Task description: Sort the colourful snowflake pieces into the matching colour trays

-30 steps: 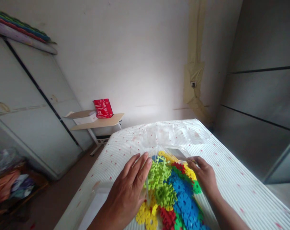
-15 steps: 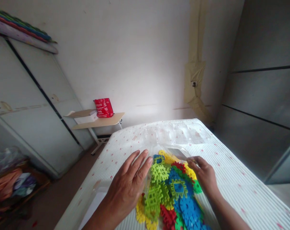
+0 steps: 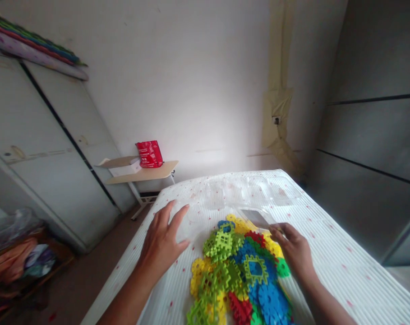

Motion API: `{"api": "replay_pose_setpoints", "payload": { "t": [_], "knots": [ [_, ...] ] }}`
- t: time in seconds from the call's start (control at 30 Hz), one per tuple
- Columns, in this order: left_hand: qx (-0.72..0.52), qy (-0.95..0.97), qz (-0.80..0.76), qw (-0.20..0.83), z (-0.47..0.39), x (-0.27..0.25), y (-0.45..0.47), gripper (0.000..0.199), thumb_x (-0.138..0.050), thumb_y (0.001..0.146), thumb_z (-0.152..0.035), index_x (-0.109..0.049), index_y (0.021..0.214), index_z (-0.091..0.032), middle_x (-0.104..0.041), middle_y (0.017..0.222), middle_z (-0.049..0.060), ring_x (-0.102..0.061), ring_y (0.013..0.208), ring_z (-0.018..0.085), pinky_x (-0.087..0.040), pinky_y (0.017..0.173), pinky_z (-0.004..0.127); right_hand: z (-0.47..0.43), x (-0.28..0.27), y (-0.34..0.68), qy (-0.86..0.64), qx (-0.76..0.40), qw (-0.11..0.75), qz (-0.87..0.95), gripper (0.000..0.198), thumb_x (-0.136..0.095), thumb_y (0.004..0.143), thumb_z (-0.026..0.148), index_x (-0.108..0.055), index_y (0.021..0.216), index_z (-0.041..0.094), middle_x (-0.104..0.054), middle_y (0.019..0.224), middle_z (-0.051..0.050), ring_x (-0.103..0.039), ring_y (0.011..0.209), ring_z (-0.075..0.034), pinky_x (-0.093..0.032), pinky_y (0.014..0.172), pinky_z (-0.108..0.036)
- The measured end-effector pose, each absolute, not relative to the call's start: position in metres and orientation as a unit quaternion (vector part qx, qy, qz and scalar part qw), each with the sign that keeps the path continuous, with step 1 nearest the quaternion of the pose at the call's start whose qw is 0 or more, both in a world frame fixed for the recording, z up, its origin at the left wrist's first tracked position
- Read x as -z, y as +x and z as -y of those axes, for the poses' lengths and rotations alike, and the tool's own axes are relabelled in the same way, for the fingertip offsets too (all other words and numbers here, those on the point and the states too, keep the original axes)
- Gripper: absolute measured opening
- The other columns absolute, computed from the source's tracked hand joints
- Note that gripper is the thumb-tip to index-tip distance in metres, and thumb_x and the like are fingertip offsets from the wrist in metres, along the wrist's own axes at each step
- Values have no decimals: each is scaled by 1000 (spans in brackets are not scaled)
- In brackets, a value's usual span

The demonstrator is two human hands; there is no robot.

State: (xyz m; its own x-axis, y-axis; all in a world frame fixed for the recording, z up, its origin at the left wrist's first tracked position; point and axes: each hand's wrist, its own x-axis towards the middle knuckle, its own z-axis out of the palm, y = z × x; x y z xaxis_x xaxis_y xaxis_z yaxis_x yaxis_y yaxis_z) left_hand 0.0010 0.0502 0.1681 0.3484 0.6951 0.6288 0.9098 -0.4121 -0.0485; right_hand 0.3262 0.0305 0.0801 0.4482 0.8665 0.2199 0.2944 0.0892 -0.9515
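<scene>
Moved since the earlier frame: your left grip (image 3: 159, 246), shifted left from the heap of interlocking plastic pieces (image 3: 233, 268); also several yellow-green lattice squares (image 3: 224, 241), now spread over the heap's near-left edge.

Heap, one, loose: lying on a white ribbed cover with red spots (image 3: 329, 257), between your two hands. Contents as follows.
- Lattice squares: along the heap's left side, overlapping.
- Square open frame, yellow-green, one (image 3: 247, 269): atop the heap's middle, blue showing through its opening.
- Notched blue discs (image 3: 272, 302): near right of the heap.
- Yellow flower-shaped discs (image 3: 197, 271): left edge of the heap, with others at its far end.
- Red toothed pieces (image 3: 241, 309): near side of the heap, others at its far right.
- Green notched pieces (image 3: 282, 267): right edge of the heap.

Left grip: fingers spread, thumb apart, near the heap's left flank; faint clear plastic beside it, and whether you grasp that cannot be told.

Right grip (image 3: 294, 250): beside the heap's far right, pinching the edge of a clear plastic container (image 3: 255, 217).

Clear compartmented tray, one (image 3: 254, 189): beyond the heap.
</scene>
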Motion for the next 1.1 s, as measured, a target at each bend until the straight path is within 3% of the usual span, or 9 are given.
{"api": "replay_pose_setpoints", "payload": {
  "t": [0.13, 0.33, 0.53, 0.67, 0.93, 1.1],
  "knots": [
    [349, -697, 598, 183, -89, -153, -10, 65, -72, 61, -36, -44, 117, -20, -41, 123, 12, -42, 116, 30, -39, 98, 44, -30, -82, 326, -633, -252, 572, 457, 33, -58, 67, 49, -64, 74, 18, -68, 75, -5, -64, 70, -23, -47, 65, -31],
    [422, -566, 693, 143, -155, -131, -3, 61, -71, 62, -43, -42, 110, -19, -42, 116, 10, -42, 115, 28, -38, 97, 42, -28, -81, 327, -646, -262, 554, 455, 36, -57, 67, 51, -64, 78, 18, -69, 80, -6, -65, 75, -23, -47, 68, -30],
    [388, -492, 778, 38, -194, -87, 18, 65, -67, 65, -43, -35, 113, -15, -31, 128, 20, -39, 120, 32, -35, 97, 43, -29, -81, 330, -640, -266, 548, 467, 39, -58, 67, 54, -65, 78, 18, -70, 80, -5, -66, 77, -24, -49, 69, -29],
    [362, -501, 786, 9, -192, -59, 26, 49, -62, 68, -31, -38, 108, -16, -27, 133, 21, -35, 125, 32, -34, 98, 41, -27, -84, 328, -636, -273, 548, 470, 40, -57, 68, 55, -65, 79, 18, -70, 80, -5, -66, 75, -23, -50, 65, -27],
    [333, -521, 786, -16, -191, -48, 22, 25, -55, 74, -25, -48, 97, -18, -49, 109, 10, -49, 110, 22, -37, 94, 30, -24, -89, 326, -647, -285, 538, 458, 42, -60, 62, 57, -65, 78, 19, -71, 81, -5, -66, 73, -22, -51, 64, -25],
    [320, -521, 791, -16, -194, -48, 28, 31, -56, 76, -34, -51, 103, -19, -49, 110, 12, -52, 105, 24, -39, 90, 32, -26, -88, 325, -646, -288, 544, 452, 42, -60, 61, 57, -65, 76, 18, -70, 78, -5, -66, 70, -21, -51, 62, -24]
  ]
}}
